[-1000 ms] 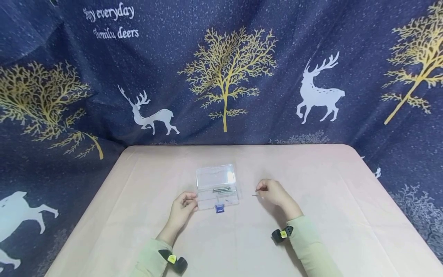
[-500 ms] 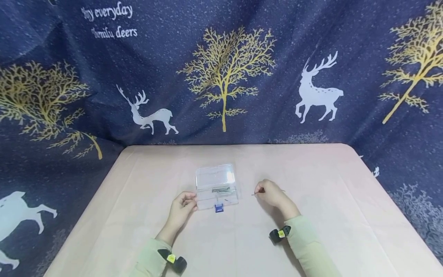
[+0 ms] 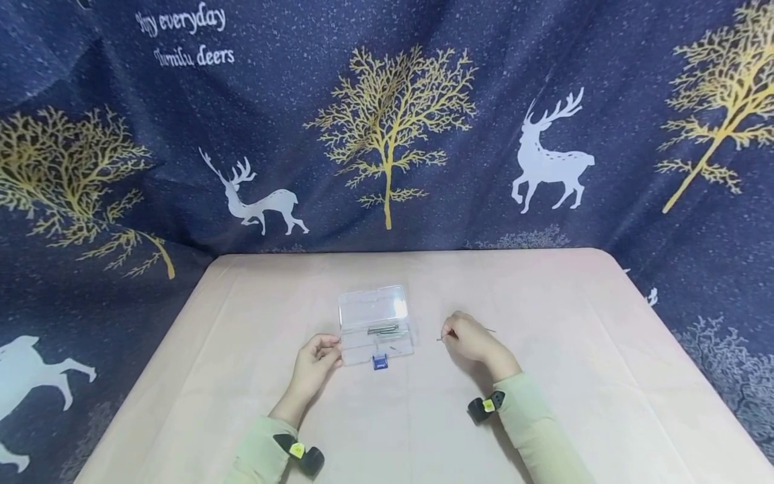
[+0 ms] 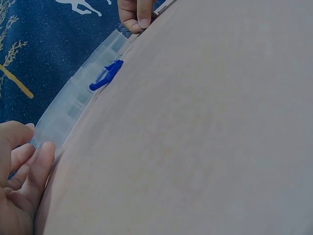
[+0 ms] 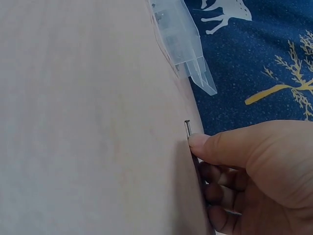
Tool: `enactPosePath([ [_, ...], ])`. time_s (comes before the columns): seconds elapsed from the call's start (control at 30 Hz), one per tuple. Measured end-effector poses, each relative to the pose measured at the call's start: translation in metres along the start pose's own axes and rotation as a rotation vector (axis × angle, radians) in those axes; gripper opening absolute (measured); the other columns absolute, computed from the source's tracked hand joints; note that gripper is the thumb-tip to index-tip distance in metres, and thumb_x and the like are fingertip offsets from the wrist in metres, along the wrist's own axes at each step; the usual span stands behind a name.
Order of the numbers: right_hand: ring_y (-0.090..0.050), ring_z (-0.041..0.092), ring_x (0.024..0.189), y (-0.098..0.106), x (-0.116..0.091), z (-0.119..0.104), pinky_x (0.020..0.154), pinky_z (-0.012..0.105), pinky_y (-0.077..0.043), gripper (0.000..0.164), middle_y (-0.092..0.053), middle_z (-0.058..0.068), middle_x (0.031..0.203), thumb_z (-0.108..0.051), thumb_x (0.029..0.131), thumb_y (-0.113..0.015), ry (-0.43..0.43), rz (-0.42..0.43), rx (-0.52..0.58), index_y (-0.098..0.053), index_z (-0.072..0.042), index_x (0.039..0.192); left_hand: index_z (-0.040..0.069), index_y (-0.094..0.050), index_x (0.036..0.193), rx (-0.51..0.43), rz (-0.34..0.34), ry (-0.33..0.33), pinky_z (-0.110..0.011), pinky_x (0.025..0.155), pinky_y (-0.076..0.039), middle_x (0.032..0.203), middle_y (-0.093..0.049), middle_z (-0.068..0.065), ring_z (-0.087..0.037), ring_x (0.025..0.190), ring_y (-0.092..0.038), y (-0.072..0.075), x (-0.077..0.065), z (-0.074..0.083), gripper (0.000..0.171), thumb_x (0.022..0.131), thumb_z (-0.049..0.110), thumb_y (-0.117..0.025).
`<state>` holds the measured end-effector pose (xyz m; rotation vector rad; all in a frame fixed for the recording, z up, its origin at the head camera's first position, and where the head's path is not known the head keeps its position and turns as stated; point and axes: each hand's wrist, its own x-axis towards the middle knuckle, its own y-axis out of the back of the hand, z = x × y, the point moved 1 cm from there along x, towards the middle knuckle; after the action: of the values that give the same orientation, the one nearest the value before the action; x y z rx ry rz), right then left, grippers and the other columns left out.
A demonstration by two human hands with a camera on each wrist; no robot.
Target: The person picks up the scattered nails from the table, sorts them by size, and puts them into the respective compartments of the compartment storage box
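Note:
A clear plastic compartment box (image 3: pixel 376 329) lies on the table with its lid (image 3: pixel 373 306) raised and its blue latch (image 3: pixel 379 362) toward me. Several thin, dark metal pieces (image 3: pixel 383 330) lie in its back compartment, and a smaller bit is in the front one. My left hand (image 3: pixel 316 363) holds the box's left edge between thumb and fingers. To the right of the box, my right hand (image 3: pixel 471 338) pinches a nail (image 5: pixel 188 128) between thumb and fingertips. The nail's flat-headed end sticks out toward the box; the rest is hidden by the fingers.
A pale pink cloth covers the table (image 3: pixel 242 403). Behind it hangs a dark blue curtain (image 3: pixel 272 101) with deer and trees. A thin, short line (image 3: pixel 491 330) shows just behind my right hand. Each wrist wears a black camera (image 3: pixel 484 408).
The nail's protruding end and my right fingertips have shifted slightly. A thin line now shows behind that hand. My left hand stays at the box; the whole view has drifted a little.

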<state>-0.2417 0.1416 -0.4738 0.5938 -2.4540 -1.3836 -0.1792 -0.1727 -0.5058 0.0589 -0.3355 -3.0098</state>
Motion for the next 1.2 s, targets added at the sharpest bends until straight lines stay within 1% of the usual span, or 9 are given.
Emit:
enactPosePath([
  [0.17, -0.052, 0.017, 0.081, -0.0004, -0.0012, -0.0007, 0.08, 0.037, -0.055, 0.009, -0.054, 0.001, 0.081, -0.003, 0.088, -0.057, -0.015, -0.002, -0.019, -0.062, -0.007, 0.081, -0.004, -0.058, 0.111, 0.015, -0.001, 0.021, -0.017, 0.075, -0.06, 0.103, -0.062, -0.018, -0.009, 0.083, -0.063, 0.0004, 0.0003, 0.0014, 0.024, 0.088, -0.001, -0.057],
  [0.33, -0.053, 0.019, 0.083, 0.0013, -0.0011, -0.0015, 0.082, 0.039, -0.055, 0.01, -0.055, 0.002, 0.083, -0.003, 0.091, -0.052, -0.058, -0.013, 0.027, -0.06, -0.005, 0.085, -0.004, -0.058, 0.112, 0.028, -0.001, 0.024, -0.016, 0.076, -0.059, 0.106, -0.062, -0.019, -0.013, 0.086, -0.064, 0.0007, 0.0, 0.0002, 0.024, 0.088, 0.001, -0.057],
  [0.47, -0.055, 0.019, 0.082, 0.0043, -0.0016, -0.0007, 0.081, 0.039, -0.056, 0.01, -0.056, 0.003, 0.081, -0.002, 0.091, -0.052, -0.079, -0.011, 0.063, -0.059, -0.004, 0.084, -0.005, -0.058, 0.111, 0.007, -0.002, 0.018, -0.017, 0.076, -0.06, 0.105, -0.062, -0.02, -0.01, 0.084, -0.063, 0.0005, -0.0008, -0.0003, 0.024, 0.088, 0.0, -0.057],
  [0.63, -0.059, 0.02, 0.082, 0.0068, -0.0017, 0.002, 0.08, 0.039, -0.057, 0.01, -0.061, 0.002, 0.081, 0.002, 0.088, -0.056, -0.053, 0.007, 0.069, -0.061, -0.005, 0.081, -0.006, -0.057, 0.111, -0.017, -0.004, 0.017, -0.017, 0.076, -0.06, 0.103, -0.062, -0.02, -0.005, 0.08, -0.061, 0.001, -0.0005, -0.0006, 0.024, 0.088, -0.002, -0.057],
  [0.8, -0.064, 0.025, 0.086, 0.0075, -0.0003, 0.0033, 0.081, 0.04, -0.058, 0.007, -0.065, 0.005, 0.083, 0.003, 0.086, -0.06, 0.023, 0.062, 0.128, -0.059, -0.004, 0.084, -0.006, -0.057, 0.111, -0.017, -0.005, 0.024, -0.016, 0.076, -0.06, 0.103, -0.061, -0.02, -0.005, 0.079, -0.061, 0.0014, -0.0007, -0.0002, 0.024, 0.088, -0.002, -0.057],
  [0.87, -0.065, 0.026, 0.087, 0.0071, 0.0, 0.0029, 0.082, 0.041, -0.058, 0.006, -0.066, 0.006, 0.084, 0.002, 0.086, -0.061, 0.038, 0.082, 0.166, -0.057, -0.003, 0.086, -0.006, -0.057, 0.11, -0.025, -0.005, -0.003, -0.017, 0.075, -0.06, 0.102, -0.062, -0.021, -0.005, 0.079, -0.061, 0.0014, -0.0016, 0.0001, 0.024, 0.087, -0.001, -0.057],
  [1.0, -0.064, 0.025, 0.087, 0.0056, 0.0009, 0.0007, 0.085, 0.043, -0.057, 0.007, -0.066, 0.006, 0.085, 0.0, 0.086, -0.061, 0.027, 0.091, 0.25, -0.057, -0.004, 0.089, -0.008, -0.058, 0.105, -0.049, -0.009, -0.131, -0.017, 0.07, -0.06, 0.094, -0.062, -0.017, -0.005, 0.076, -0.061, 0.0017, -0.0032, -0.0016, 0.021, 0.086, 0.0, -0.056],
  [1.07, -0.062, 0.022, 0.086, 0.0044, 0.0018, -0.0005, 0.085, 0.042, -0.056, 0.006, -0.064, 0.005, 0.084, 0.0, 0.086, -0.061, 0.016, 0.091, 0.288, -0.058, -0.003, 0.089, -0.008, -0.058, 0.104, -0.051, -0.009, -0.168, -0.016, 0.069, -0.06, 0.092, -0.062, -0.014, -0.004, 0.075, -0.061, 0.0022, -0.0035, -0.0025, 0.021, 0.085, 0.001, -0.056],
  [1.2, -0.058, 0.018, 0.083, 0.0012, 0.0033, -0.0021, 0.083, 0.037, -0.056, 0.005, -0.062, 0.007, 0.082, 0.0, 0.084, -0.062, 0.004, 0.112, 0.352, -0.059, -0.002, 0.087, -0.007, -0.058, 0.106, -0.04, -0.009, -0.121, -0.016, 0.07, -0.06, 0.095, -0.063, -0.016, -0.005, 0.076, -0.061, 0.002, -0.0022, -0.003, 0.022, 0.085, 0.0, -0.056],
])
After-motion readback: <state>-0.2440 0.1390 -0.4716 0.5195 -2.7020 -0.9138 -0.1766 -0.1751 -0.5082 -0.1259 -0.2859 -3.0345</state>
